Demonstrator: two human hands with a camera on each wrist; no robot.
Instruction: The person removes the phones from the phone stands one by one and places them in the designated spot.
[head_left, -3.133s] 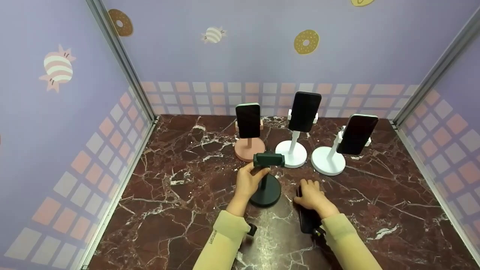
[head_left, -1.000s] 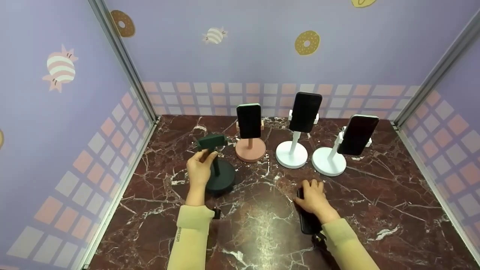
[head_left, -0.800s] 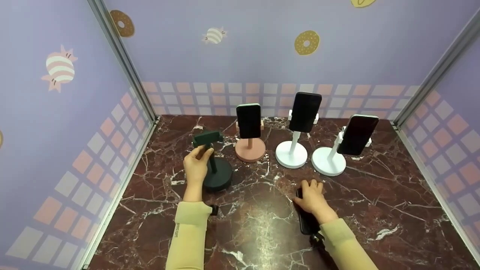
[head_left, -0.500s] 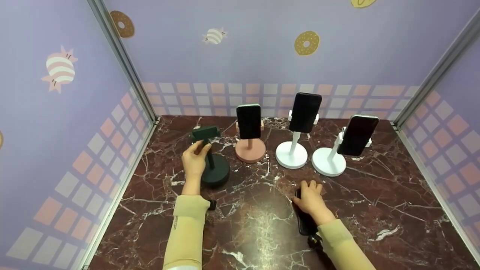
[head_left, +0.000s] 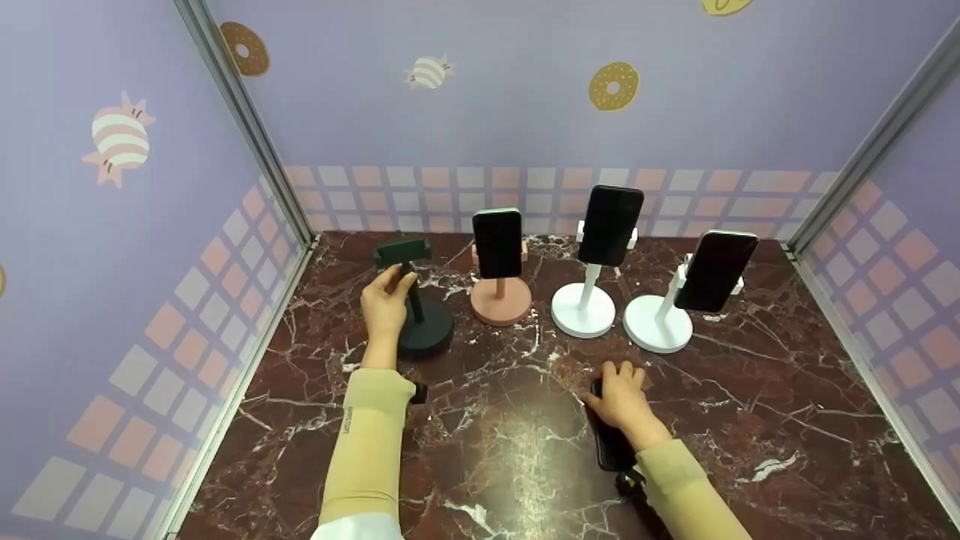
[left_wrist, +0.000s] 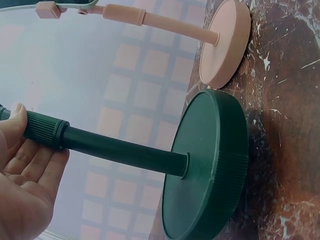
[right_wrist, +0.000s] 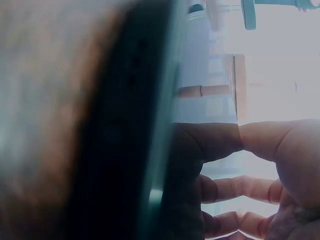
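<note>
A dark green phone stand (head_left: 426, 331), with no phone in its cradle, is in my left hand (head_left: 384, 309). Thumb and fingers pinch its pole just below the cradle. Up close in the left wrist view, they lie at the ribbed collar of the stand (left_wrist: 125, 152), and a shadow falls beneath its round base. Whether that base touches the table I cannot tell. My right hand (head_left: 624, 397) grips a black phone (head_left: 615, 450) low at the table, thumb at its left side. The right wrist view has this phone (right_wrist: 120, 140) large and blurred, partly covering the fingers.
A pink stand (head_left: 499, 306) bearing a phone (head_left: 497, 244) is right of the green one. Farther right, two white stands (head_left: 581, 321) also carry phones (head_left: 611, 225). Walls border the marbled table (head_left: 510, 457) at the back and both sides.
My left hand has carried the green stand leftward and then back, from in front of the pink stand to its left. The right hand stays almost still on the phone.
</note>
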